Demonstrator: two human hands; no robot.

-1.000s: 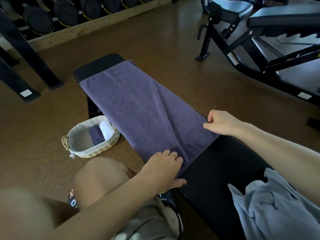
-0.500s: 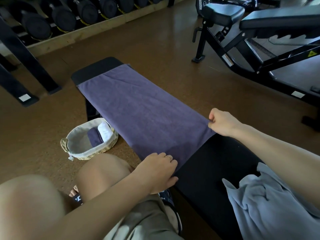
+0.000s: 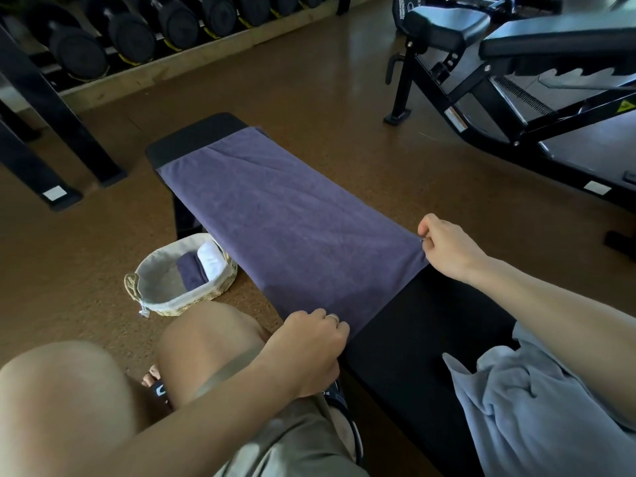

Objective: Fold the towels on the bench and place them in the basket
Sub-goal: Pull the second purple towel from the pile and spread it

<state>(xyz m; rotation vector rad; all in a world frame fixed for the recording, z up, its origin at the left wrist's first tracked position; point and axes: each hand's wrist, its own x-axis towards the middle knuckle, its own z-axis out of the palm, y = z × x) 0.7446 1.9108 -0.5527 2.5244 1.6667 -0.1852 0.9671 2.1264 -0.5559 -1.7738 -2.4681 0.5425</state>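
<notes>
A: Since a second ago the diagonal crease is gone; purple towel [image 3: 285, 225] now lies flat and taut along the black bench [image 3: 423, 325].

B: Grip?

A: Left hand [image 3: 309, 352] pinches the near-left corner, fingers curled on the cloth. Right hand [image 3: 447, 249] pinches the near-right corner at the bench edge.

B: Other towels?

A: Light blue towel [image 3: 537, 414] is bunched on the near end of the bench. Basket [image 3: 148, 284] sits on the floor just left of the bench, with a rolled purple towel [image 3: 191, 273] and a white one [image 3: 213, 258] inside, side by side.
</notes>
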